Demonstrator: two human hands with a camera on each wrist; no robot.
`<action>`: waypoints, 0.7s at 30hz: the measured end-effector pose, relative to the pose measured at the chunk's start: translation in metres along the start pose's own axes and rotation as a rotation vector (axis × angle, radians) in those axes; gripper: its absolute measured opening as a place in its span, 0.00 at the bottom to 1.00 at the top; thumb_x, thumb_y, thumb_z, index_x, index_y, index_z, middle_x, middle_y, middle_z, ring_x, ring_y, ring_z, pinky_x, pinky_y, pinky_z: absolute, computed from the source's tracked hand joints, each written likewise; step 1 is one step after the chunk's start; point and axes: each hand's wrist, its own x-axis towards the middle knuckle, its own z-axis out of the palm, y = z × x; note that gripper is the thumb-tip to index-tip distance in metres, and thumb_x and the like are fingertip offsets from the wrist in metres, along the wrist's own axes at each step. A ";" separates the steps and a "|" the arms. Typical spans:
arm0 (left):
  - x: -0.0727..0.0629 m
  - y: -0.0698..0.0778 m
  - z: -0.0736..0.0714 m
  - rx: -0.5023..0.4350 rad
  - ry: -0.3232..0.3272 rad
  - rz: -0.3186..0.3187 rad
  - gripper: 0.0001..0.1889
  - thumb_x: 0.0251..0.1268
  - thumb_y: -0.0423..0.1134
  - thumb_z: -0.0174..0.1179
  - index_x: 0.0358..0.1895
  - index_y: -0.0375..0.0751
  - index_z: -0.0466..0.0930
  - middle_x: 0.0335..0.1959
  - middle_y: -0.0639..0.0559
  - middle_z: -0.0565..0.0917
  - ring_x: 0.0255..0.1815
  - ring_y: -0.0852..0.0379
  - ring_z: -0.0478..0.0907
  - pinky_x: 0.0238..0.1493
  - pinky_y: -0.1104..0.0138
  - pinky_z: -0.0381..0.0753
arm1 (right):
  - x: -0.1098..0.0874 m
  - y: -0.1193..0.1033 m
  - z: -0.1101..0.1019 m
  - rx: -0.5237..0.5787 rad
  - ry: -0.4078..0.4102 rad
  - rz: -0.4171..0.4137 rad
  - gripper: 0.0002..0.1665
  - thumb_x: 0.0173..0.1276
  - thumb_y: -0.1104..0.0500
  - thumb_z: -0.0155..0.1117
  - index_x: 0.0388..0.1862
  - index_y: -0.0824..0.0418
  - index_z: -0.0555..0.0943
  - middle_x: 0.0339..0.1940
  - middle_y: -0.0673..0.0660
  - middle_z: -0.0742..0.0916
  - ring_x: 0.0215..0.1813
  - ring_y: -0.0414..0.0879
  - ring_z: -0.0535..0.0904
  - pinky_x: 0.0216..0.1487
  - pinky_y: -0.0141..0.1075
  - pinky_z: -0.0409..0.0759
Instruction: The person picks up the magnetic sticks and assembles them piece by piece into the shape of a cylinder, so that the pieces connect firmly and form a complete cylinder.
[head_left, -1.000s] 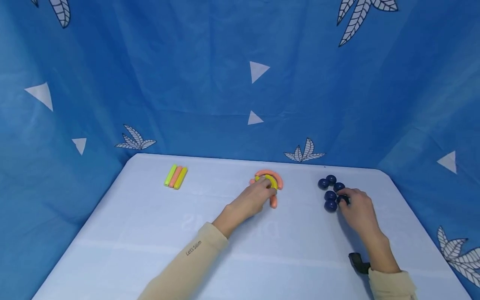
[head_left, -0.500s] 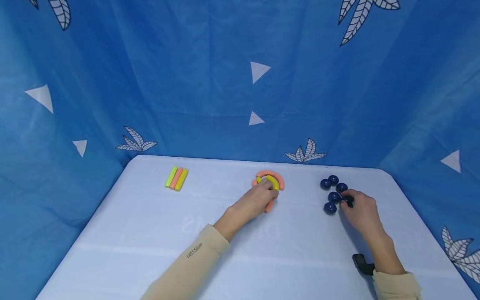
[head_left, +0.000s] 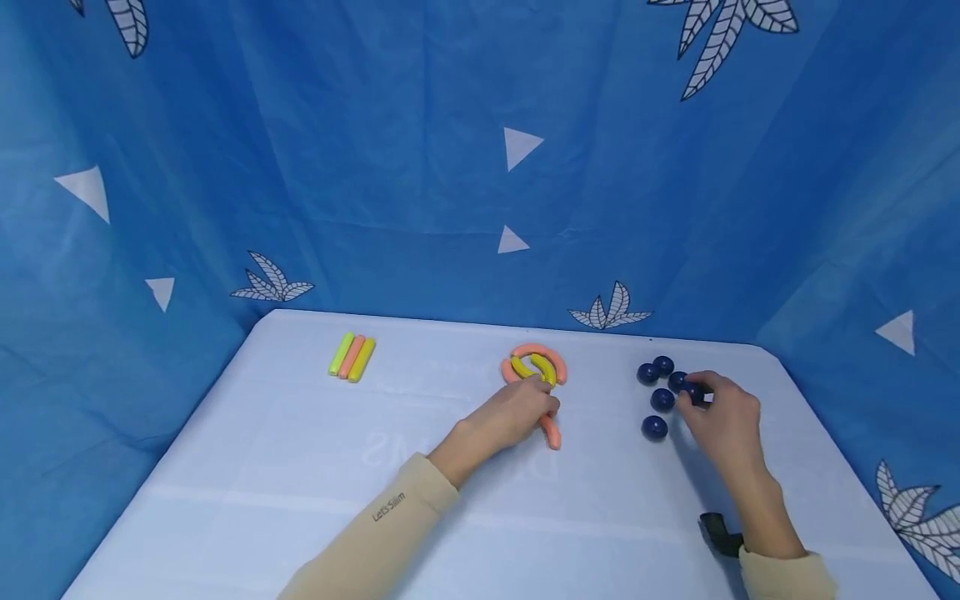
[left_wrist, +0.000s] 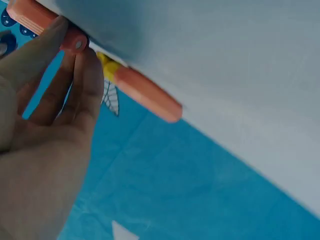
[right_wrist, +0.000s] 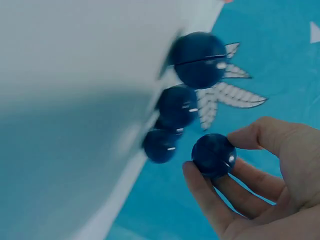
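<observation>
Near the middle of the table, my left hand [head_left: 517, 412] pinches a salmon-coloured curved stick [left_wrist: 30, 17] between thumb and fingers. Just beyond it, two yellow curved pieces [head_left: 543, 367] lie inside an arc of salmon curved pieces [head_left: 538, 349]. On the right, my right hand [head_left: 727, 421] holds a dark blue ball [right_wrist: 214, 155] by thumb and fingertips. Several more dark blue balls [head_left: 662, 400] lie to its left; the nearest ball [head_left: 655, 427] sits apart from the others. The left hand hides part of its stick in the head view.
Three straight sticks, lime [head_left: 341, 354], salmon [head_left: 351, 357] and yellow [head_left: 362, 360], lie side by side at the back left. A dark object [head_left: 720, 535] shows beside the right wrist. Behind the white table [head_left: 247, 467] hangs a blue patterned cloth [head_left: 375, 167].
My left hand has come slightly nearer with the salmon stick, uncovering the yellow pieces. The nearest blue ball has shifted towards me, away from its neighbour. The right hand's ball has moved slightly away from me.
</observation>
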 end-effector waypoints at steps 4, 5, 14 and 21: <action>-0.009 0.003 -0.004 -0.010 -0.015 -0.069 0.12 0.71 0.31 0.68 0.28 0.49 0.85 0.22 0.58 0.72 0.28 0.62 0.69 0.30 0.74 0.63 | -0.003 -0.018 -0.004 0.062 -0.024 -0.037 0.15 0.66 0.68 0.70 0.51 0.72 0.86 0.44 0.75 0.89 0.37 0.67 0.90 0.37 0.56 0.87; -0.012 0.003 -0.005 -0.023 -0.020 -0.087 0.13 0.71 0.32 0.69 0.26 0.49 0.83 0.20 0.58 0.70 0.26 0.62 0.68 0.29 0.74 0.62 | -0.004 -0.023 -0.005 0.075 -0.036 -0.048 0.15 0.66 0.67 0.71 0.51 0.71 0.86 0.44 0.75 0.89 0.37 0.67 0.90 0.36 0.55 0.87; -0.055 -0.022 -0.016 -0.141 0.037 -0.215 0.25 0.63 0.46 0.77 0.15 0.50 0.70 0.14 0.61 0.59 0.20 0.63 0.58 0.25 0.72 0.57 | -0.014 -0.076 0.012 0.193 -0.241 -0.114 0.14 0.70 0.65 0.70 0.53 0.66 0.87 0.46 0.66 0.91 0.42 0.58 0.91 0.42 0.50 0.89; -0.071 -0.041 -0.025 -0.278 0.086 -0.352 0.19 0.64 0.41 0.76 0.18 0.46 0.79 0.13 0.59 0.68 0.18 0.61 0.66 0.24 0.71 0.65 | -0.020 -0.129 0.054 0.297 -0.492 -0.127 0.15 0.70 0.62 0.73 0.55 0.62 0.87 0.49 0.57 0.91 0.52 0.51 0.88 0.50 0.44 0.89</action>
